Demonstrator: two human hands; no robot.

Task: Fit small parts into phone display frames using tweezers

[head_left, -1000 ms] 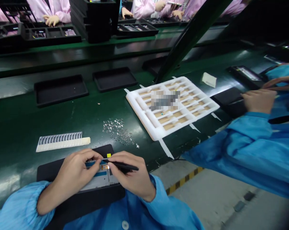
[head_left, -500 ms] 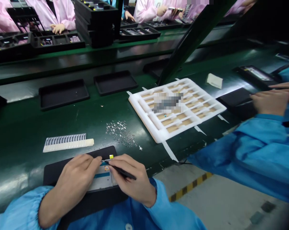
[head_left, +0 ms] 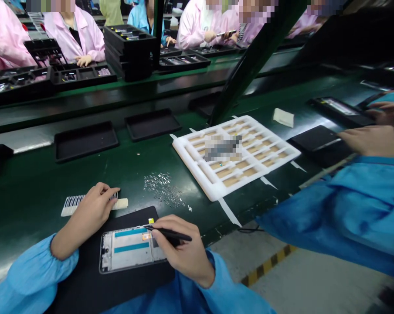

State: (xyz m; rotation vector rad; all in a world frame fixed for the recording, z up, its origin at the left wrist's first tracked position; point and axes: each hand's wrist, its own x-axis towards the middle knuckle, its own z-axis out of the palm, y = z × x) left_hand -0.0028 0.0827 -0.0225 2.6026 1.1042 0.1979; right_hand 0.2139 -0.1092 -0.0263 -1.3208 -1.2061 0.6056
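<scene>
A phone frame point(head_left: 128, 248) with two blue strips lies on a black mat point(head_left: 86, 279) at the near edge of the green bench. My right hand point(head_left: 184, 255) is closed on black tweezers point(head_left: 167, 233), their tips at the frame's upper right corner by a small orange part. My left hand point(head_left: 89, 211) has left the frame and its curled fingertips rest on a white strip of barcode labels point(head_left: 95, 203) just beyond the mat. Whether it holds a label is not visible.
A heap of small metal parts point(head_left: 162, 187) lies beyond the mat. A white compartment tray point(head_left: 236, 152) sits to the right. Black trays point(head_left: 86, 139) stand farther back. A co-worker's blue sleeve point(head_left: 341, 209) and hands point(head_left: 373, 139) fill the right side. People in pink work opposite.
My left hand lifted off the phone frame and moved left and away onto the label strip, uncovering the frame. My right hand stays with the tweezers at the frame's corner.
</scene>
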